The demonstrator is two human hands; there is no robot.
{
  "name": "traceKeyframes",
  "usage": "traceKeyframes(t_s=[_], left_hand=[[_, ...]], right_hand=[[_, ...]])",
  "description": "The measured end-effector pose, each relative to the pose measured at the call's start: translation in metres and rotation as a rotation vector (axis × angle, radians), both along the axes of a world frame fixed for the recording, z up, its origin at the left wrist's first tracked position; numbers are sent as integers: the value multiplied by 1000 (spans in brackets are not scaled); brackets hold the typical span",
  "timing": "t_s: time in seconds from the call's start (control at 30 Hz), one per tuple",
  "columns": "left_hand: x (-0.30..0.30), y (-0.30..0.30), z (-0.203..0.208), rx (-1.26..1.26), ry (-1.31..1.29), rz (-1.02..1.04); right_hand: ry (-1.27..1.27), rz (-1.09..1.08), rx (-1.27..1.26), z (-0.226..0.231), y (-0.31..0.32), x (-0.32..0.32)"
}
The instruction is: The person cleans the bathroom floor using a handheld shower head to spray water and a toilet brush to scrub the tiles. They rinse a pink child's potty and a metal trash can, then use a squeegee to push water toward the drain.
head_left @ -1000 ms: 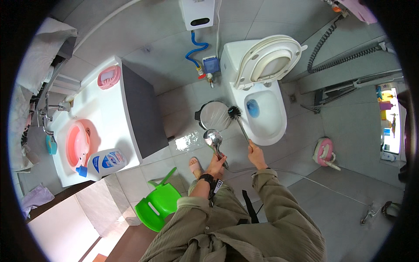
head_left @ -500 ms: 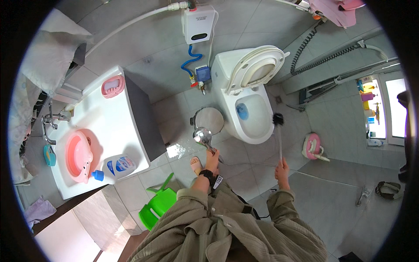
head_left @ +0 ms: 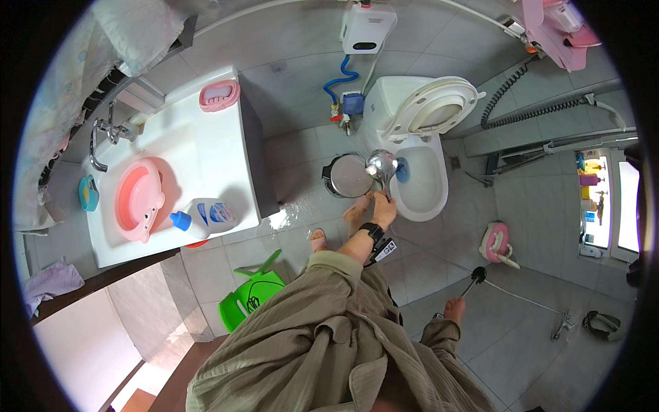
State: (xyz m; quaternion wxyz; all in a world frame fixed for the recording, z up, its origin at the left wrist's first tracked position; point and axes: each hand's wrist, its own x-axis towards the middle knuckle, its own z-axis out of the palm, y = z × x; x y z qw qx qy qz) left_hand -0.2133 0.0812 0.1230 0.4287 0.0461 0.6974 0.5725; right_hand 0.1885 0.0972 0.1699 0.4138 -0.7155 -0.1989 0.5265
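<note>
My left hand (head_left: 385, 211), with a dark watch on its wrist, is closed round the handle of a chrome shower head (head_left: 382, 165). The head is at the left side of the toilet bowl (head_left: 441, 180), whose lid (head_left: 439, 108) is raised; blue liquid shows inside. Lower and to the right, my right hand (head_left: 454, 309) grips the handle of a toilet brush (head_left: 478, 275). The brush's black bristles point up and away from me, over the grey floor and apart from the toilet. A thin hose (head_left: 439, 259) runs across the floor.
A round-lidded bin (head_left: 351, 176) stands left of the toilet. The white sink counter (head_left: 185, 137) carries a pink basin (head_left: 139, 199) and a blue-capped bottle (head_left: 209, 216). A green plastic chair (head_left: 255, 294) is near my left side, and a pink-white child's toilet seat (head_left: 495, 242) lies on the right.
My left hand has brought the shower head rightward to the toilet's edge. My right hand has moved the brush from beside the bowl down and right, nearer to me. The view has shifted.
</note>
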Motion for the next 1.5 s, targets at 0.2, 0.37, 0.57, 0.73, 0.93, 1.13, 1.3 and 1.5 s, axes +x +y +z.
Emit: traceKeyframes(t_s=[0.2,0.37,0.57,0.73,0.93,1.13,1.3,1.5], left_hand=[[-7,-2,2,41,-4,13],[-24,-9,0,7,-48,67],[-28,-11,-12,7,-24,148],[-34,-33,-10,19,-38,209],[-36,-86,-44,109,-196,230],[-21,-185,-101,254,-599,549],[-15,-240,-136,279,-744,621],[16,-279,-178,303,-745,634]], right_hand=[[41,-10,11,6,16,-24],[147,54,44,0,36,-35],[83,173,79,-6,44,-45],[68,254,41,7,49,-84],[198,257,-66,2,56,-118],[319,170,-145,-17,52,-87],[167,127,-128,-16,25,-28],[165,38,-154,-21,-15,66]])
